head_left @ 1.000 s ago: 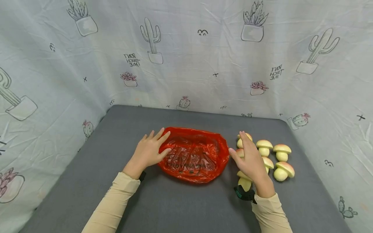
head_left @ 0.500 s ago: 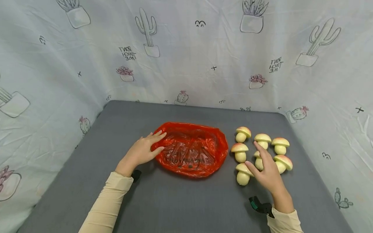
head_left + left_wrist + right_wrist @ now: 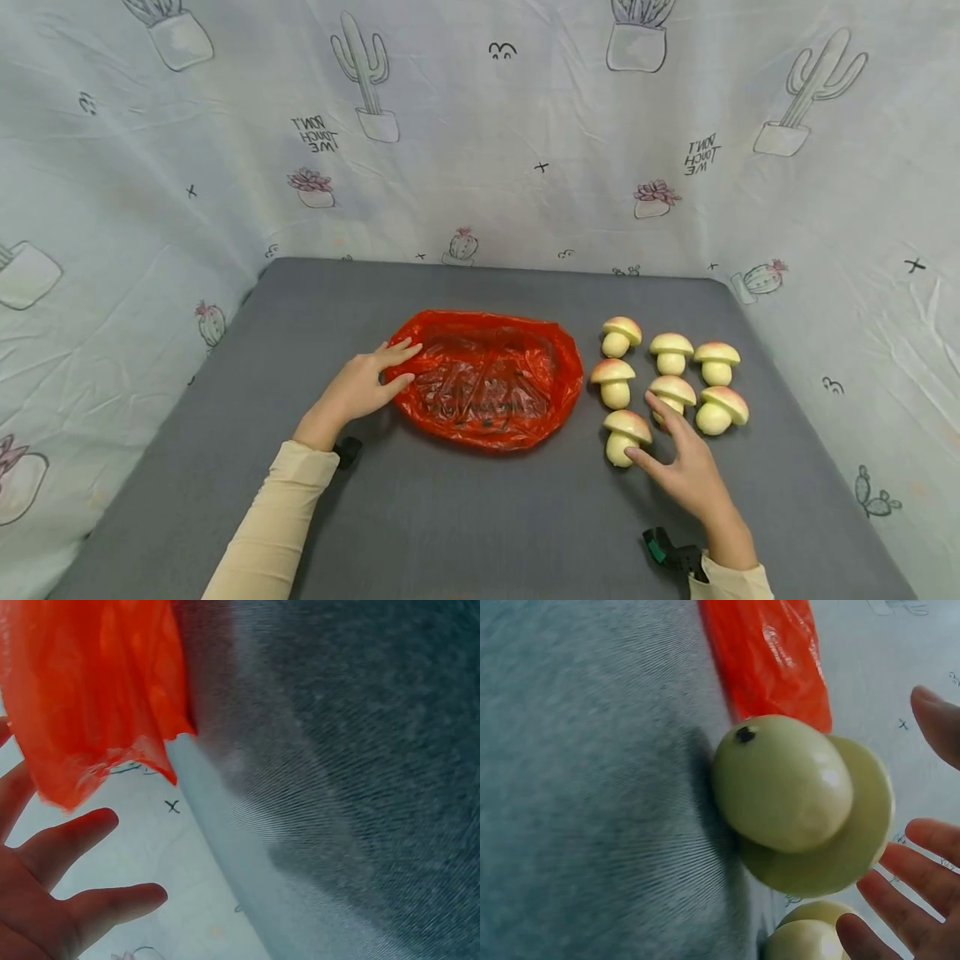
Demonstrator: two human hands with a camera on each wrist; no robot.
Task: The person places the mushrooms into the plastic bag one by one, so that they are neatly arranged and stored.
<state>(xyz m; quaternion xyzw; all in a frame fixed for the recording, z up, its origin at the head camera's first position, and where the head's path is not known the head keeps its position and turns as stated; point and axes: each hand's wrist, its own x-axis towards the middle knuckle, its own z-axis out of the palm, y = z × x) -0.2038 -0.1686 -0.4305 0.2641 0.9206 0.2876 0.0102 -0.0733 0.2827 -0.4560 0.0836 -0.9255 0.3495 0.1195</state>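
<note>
A red plastic bag (image 3: 487, 396), its mouth spread wide, sits mid-table in the head view. My left hand (image 3: 358, 390) is at its left rim, fingers extended and thumb apart; the left wrist view shows spread fingers (image 3: 71, 840) beside the red plastic (image 3: 97, 690). Several toy mushrooms with pale stems and yellow-pink caps stand to the right of the bag. The front-left mushroom (image 3: 624, 435) is nearest my right hand (image 3: 686, 475), whose thumb and fingers are apart around its right side. In the right wrist view that mushroom (image 3: 780, 787) has nothing gripping it.
Other mushrooms stand close by, including the middle one (image 3: 613, 382) at left and the far-right one (image 3: 717, 362). A dark grey cloth covers the table (image 3: 480, 533). White curtain (image 3: 480, 125) printed with cacti hangs behind and at both sides.
My right hand has moved right and toward me, away from the bag's right side, to beside the front-left mushroom. My left hand stays at the bag's left rim. The view has shifted slightly.
</note>
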